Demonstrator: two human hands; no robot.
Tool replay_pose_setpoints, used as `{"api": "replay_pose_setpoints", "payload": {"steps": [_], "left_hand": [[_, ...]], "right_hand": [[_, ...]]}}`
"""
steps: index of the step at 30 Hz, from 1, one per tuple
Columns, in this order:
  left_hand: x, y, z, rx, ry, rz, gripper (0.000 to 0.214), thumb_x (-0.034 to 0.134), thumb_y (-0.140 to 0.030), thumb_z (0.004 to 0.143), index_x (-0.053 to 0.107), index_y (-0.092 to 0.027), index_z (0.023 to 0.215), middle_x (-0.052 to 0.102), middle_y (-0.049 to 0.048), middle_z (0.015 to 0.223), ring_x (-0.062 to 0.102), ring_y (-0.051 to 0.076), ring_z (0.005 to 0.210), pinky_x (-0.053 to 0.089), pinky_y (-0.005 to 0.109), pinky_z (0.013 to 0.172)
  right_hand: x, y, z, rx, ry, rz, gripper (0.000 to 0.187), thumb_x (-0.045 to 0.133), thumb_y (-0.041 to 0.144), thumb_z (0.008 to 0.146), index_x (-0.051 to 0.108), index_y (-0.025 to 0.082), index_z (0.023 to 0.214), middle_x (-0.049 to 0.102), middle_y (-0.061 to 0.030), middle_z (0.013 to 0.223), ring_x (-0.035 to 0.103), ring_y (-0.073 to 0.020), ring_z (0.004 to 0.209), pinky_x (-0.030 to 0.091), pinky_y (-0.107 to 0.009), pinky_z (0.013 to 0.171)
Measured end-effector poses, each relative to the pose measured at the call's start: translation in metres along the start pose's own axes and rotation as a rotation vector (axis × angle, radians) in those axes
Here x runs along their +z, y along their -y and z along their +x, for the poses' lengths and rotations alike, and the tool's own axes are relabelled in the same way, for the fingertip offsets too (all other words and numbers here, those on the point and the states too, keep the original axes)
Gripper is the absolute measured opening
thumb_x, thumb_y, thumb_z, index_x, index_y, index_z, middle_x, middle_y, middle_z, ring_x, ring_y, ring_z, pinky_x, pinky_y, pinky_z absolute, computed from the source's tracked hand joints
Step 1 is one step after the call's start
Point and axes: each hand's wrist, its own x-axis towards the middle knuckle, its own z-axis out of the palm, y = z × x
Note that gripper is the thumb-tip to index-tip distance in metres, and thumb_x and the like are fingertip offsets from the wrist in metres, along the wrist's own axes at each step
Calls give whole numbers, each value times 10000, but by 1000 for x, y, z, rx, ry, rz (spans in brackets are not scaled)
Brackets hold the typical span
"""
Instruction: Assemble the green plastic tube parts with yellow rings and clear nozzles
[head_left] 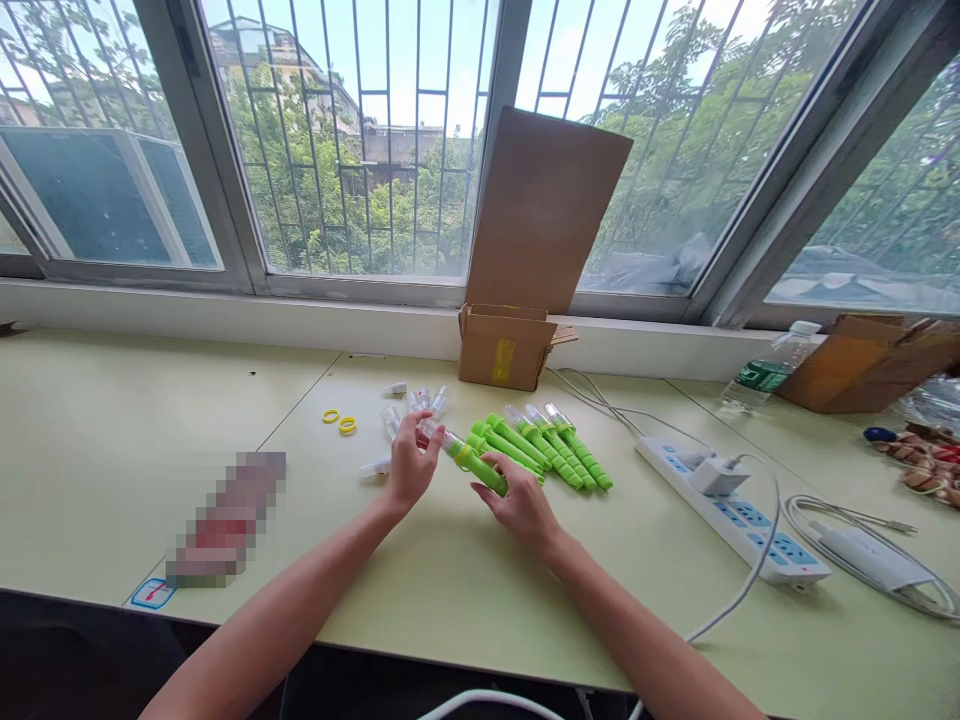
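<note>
A bright green plastic stick (474, 464) with a clear tip is held at a slant between my two hands, above the table. My left hand (411, 462) has its fingers closed around the clear tip at the upper left end. Around the lower green end, the fingers of my right hand (521, 505) are wrapped. Several loose clear caps (390, 422) lie just behind and beside my left hand. To the right of the held stick are several green sticks without visible tips (514, 445), then green sticks with clear tips (571, 447), lying side by side.
Yellow rings (346, 426) lie left of the caps. A cardboard box (487, 358) with a raised flap stands against the window ledge. At right are a power strip (739, 520) with cables, a plastic bottle (772, 368) and another carton (855, 365). A blurred-out item (225, 525) lies at left.
</note>
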Motion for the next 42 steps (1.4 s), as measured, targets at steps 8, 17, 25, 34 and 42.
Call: {"api": "replay_pose_setpoints", "payload": {"steps": [8, 17, 25, 34, 42], "left_hand": [[0, 1, 0, 2, -2, -8, 309, 564, -390, 863, 543, -171, 1081, 625, 26, 796, 583, 124, 607, 471, 251, 595], [-1, 0, 0, 5, 5, -11, 308, 564, -389, 864, 544, -172, 1081, 614, 18, 773, 584, 126, 608, 465, 249, 590], [0, 1, 0, 4, 8, -12, 303, 566, -387, 862, 545, -173, 1075, 602, 10, 754, 575, 121, 591, 458, 245, 577], [0, 2, 1, 13, 7, -25, 294, 569, -380, 859, 546, -174, 1067, 604, 11, 755, 578, 121, 586, 457, 244, 568], [0, -1, -2, 1, 23, -25, 298, 562, -383, 864, 543, -177, 1078, 599, 6, 747, 568, 120, 579, 452, 242, 560]], "right_hand": [[0, -1, 0, -3, -9, -11, 244, 576, 354, 837, 591, 195, 1021, 692, -73, 948, 655, -232, 797, 502, -327, 707], [-1, 3, 0, -18, 31, -2, 285, 488, 373, 898, 613, 184, 1071, 698, -90, 994, 654, -244, 885, 495, -336, 777], [-3, 3, 1, 24, 20, 15, 235, 601, 357, 818, 562, 185, 973, 669, -46, 826, 621, -197, 690, 470, -295, 613], [-1, 2, -1, 7, 47, -27, 292, 474, 381, 903, 612, 199, 1084, 705, -81, 1016, 657, -257, 891, 487, -339, 750], [-2, 1, 1, 24, 26, -4, 304, 585, 386, 823, 567, 181, 1047, 687, -80, 943, 645, -228, 792, 491, -322, 682]]}}
